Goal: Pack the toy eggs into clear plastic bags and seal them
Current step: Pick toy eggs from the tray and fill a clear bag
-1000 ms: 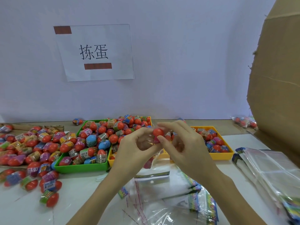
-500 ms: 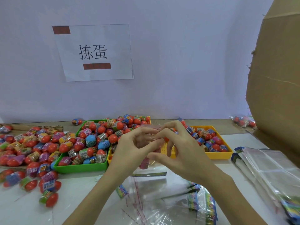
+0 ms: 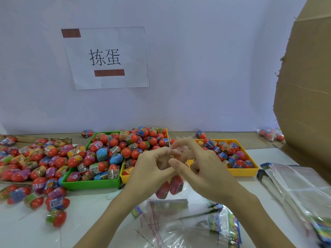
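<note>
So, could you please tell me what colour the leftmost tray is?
Green; the tray shows best in the head view.

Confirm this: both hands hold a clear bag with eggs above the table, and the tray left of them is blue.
Not quite. The head view shows both hands holding the bag of eggs, but the tray left of them is green, not blue.

Two trays (image 3: 93, 185) (image 3: 241, 172) of toy eggs (image 3: 114, 151) sit side by side toward the desk's (image 3: 86, 212) back edge, loose eggs (image 3: 35, 158) spread to their left, empty bags (image 3: 179, 228) at the front edge, stacked bags (image 3: 300, 187) and a carton (image 3: 308, 104) at right.
</note>
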A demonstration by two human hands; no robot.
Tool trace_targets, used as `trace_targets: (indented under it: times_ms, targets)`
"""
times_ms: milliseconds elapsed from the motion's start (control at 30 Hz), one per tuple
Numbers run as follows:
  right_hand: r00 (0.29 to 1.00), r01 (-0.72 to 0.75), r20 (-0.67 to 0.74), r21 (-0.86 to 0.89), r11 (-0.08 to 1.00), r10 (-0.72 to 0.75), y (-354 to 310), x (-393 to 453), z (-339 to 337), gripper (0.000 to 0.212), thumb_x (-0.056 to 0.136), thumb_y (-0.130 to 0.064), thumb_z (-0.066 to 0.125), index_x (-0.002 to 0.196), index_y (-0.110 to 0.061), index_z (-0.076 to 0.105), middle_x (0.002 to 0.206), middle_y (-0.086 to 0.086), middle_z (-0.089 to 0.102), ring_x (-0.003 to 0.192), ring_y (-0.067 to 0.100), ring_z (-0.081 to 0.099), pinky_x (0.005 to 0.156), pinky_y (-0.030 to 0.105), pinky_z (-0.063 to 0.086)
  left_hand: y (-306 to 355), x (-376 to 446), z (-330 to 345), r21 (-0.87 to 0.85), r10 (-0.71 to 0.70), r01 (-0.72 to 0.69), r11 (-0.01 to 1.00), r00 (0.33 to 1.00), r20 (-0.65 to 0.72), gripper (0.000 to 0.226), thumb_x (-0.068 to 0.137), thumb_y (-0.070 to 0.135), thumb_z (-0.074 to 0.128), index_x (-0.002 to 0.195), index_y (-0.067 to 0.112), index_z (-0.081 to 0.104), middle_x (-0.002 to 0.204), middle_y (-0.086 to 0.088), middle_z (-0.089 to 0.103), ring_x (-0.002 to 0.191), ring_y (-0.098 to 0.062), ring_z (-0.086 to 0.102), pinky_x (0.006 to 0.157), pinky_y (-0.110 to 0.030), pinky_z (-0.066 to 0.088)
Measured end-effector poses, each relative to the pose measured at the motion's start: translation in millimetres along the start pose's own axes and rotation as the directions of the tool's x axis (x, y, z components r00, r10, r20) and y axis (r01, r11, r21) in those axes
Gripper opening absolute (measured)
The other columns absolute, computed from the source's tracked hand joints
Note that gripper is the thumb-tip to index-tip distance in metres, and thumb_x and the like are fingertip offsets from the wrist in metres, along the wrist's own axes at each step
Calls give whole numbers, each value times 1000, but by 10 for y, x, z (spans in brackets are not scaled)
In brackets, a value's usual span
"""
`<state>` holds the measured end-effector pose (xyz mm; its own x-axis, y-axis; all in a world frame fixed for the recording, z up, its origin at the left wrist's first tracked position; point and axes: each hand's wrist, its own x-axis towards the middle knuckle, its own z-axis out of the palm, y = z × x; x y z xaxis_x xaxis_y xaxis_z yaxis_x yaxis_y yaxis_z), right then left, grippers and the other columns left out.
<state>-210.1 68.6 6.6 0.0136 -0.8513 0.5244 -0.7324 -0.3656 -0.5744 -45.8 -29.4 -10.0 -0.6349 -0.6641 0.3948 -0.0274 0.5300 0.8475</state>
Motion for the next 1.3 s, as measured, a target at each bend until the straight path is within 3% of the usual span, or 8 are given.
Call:
trace_targets:
  times_ms: [233,300,433,533,867,1033,1200,1300]
  targets:
    - [986,-111,137,101,989,97,-38,-15,-70,32,103,-60,52,131,-49,41,81,-3,78,61,29,70,62,51,54,3,-23,32,35,18,-18,999,1000,9,20,97,17,78,116,24,77,86,2,82,77,-14,79,76,-31,65]
    - [981,-125,159,105,987,107,-44,-18,-100,38,103,-60,51,138,-50,38,81,-8,79,63,28,71,65,48,57,12,-31,48,4,-2,2,1000,1000,29,22,97,19,78,118,25,76,84,1,81,76,-19,79,78,-38,66]
    - [997,-68,-16,125,990,70,-14,4,-132,33,107,-37,57,139,-37,48,83,-6,77,44,20,61,42,30,50,47,-19,70,-95,-26,24,995,1000,-13,24,91,32,80,113,21,78,92,3,83,83,-18,81,75,-32,66]
    - [991,-69,-102,156,985,85,16,19,-139,37,106,-19,63,138,-33,52,90,-5,73,46,22,60,44,38,51,48,5,34,-220,-86,78,972,996,-24,31,86,30,84,112,14,78,98,-3,83,88,-24,82,75,-36,67]
    - [984,-102,-121,195,976,127,110,50,-42,33,104,-16,64,132,-34,59,91,-7,69,48,12,57,48,17,40,58,24,12,-338,-210,237,911,971,115,32,90,36,82,120,26,75,109,-4,82,100,-21,80,83,-24,62]
    - [979,-153,-85,276,949,183,138,35,-1,26,107,-16,59,125,-34,64,89,-2,70,55,18,66,51,42,57,13,25,64,-426,-261,317,848,947,186,31,91,36,83,122,35,75,119,-6,79,112,-26,76,97,-41,62]
    - [975,-160,-96,315,936,200,187,52,-5,28,110,-10,50,122,-29,67,77,0,62,49,14,51,49,32,44,-9,27,48,-377,-255,340,862,932,256,45,83,33,92,122,44,71,121,1,79,112,-21,77,91,-25,61]
    - [980,-124,-97,382,916,174,198,57,-13,28,110,-6,48,121,-23,68,77,5,61,47,17,50,49,32,45,-73,21,66,-328,-286,362,873,923,257,58,81,28,94,131,34,64,119,-1,80,110,-22,77,94,-33,63]
